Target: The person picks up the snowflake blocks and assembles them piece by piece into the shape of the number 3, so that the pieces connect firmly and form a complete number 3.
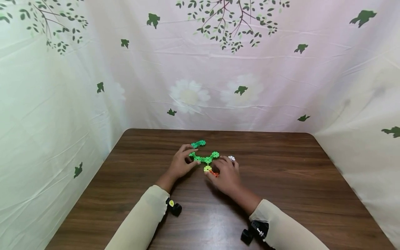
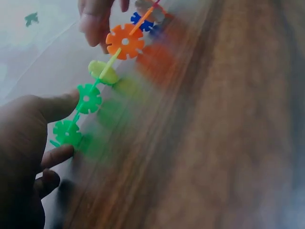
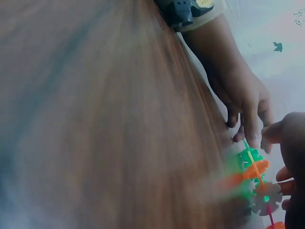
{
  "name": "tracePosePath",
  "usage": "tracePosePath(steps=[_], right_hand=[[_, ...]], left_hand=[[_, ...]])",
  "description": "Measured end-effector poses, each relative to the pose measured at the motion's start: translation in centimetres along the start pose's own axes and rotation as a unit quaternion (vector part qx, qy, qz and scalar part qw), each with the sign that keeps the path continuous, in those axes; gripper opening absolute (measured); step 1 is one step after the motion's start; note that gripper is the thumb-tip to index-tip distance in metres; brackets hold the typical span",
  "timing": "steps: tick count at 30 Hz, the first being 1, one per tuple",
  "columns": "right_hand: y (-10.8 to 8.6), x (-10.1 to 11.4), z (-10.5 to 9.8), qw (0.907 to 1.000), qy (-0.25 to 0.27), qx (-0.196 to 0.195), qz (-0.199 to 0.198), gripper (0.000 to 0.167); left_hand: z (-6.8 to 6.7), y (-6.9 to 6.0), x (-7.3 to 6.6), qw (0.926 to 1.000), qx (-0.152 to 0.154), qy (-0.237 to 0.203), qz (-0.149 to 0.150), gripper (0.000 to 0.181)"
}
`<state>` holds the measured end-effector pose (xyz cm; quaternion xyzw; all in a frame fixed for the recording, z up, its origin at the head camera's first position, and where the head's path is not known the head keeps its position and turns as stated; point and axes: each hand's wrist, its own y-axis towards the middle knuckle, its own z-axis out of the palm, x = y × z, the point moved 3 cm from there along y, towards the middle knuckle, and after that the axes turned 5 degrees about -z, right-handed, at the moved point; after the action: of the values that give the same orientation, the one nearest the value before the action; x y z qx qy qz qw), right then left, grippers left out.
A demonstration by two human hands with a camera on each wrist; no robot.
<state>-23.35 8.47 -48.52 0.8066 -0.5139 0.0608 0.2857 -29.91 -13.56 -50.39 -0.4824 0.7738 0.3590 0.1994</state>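
Notched plastic flower discs, slotted together into a chain, lie on the table. In the head view its green discs (image 1: 208,159) lead to a yellow disc (image 1: 207,168). The left hand (image 1: 181,164) pinches the green end; in the left wrist view its thumb touches one green disc (image 2: 88,98) and a finger meets another green disc (image 2: 67,133). At the other side the right hand (image 1: 227,175) holds the chain near the orange disc (image 2: 125,41). In the right wrist view its fingers touch a pale disc (image 3: 266,198). Part of the chain is hidden behind the right hand.
More green discs (image 1: 198,143) show just beyond the left fingertips. A white disc (image 1: 231,158) appears beside the right hand. The brown wooden table (image 1: 281,194) ends at a printed curtain (image 1: 215,69) at the back and sides.
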Motion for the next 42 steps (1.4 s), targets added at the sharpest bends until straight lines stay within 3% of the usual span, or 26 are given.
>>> tracePosePath(steps=[9, 18, 26, 32, 37, 42], right_hand=[[0.3, 0.5, 0.6, 0.9994, -0.023, 0.021, 0.017, 0.043], [0.5, 0.3, 1.0, 0.9993, -0.035, 0.008, 0.005, 0.028], [0.7, -0.1, 1.2, 0.9999, -0.015, -0.002, -0.003, 0.02], [1.0, -0.9, 0.5, 0.9998, 0.021, -0.003, -0.007, 0.021], [1.4, -1.7, -0.6, 0.9982, 0.034, -0.019, -0.046, 0.023], [2.0, -2.5, -1.7, 0.9956, 0.029, -0.015, -0.088, 0.023]], left_hand=[[0.5, 0.6, 1.1, 0.9985, 0.05, -0.008, -0.022, 0.056], [0.6, 0.4, 1.4, 0.9961, 0.059, -0.028, -0.058, 0.043], [0.6, 0.3, 1.3, 0.9948, 0.052, -0.04, -0.078, 0.039], [0.4, 0.3, 0.4, 0.9941, 0.037, -0.056, -0.085, 0.035], [0.3, 0.1, -0.9, 0.9902, 0.019, -0.093, -0.103, 0.032], [0.0, -0.4, -2.6, 0.9893, -0.018, -0.089, -0.114, 0.029]])
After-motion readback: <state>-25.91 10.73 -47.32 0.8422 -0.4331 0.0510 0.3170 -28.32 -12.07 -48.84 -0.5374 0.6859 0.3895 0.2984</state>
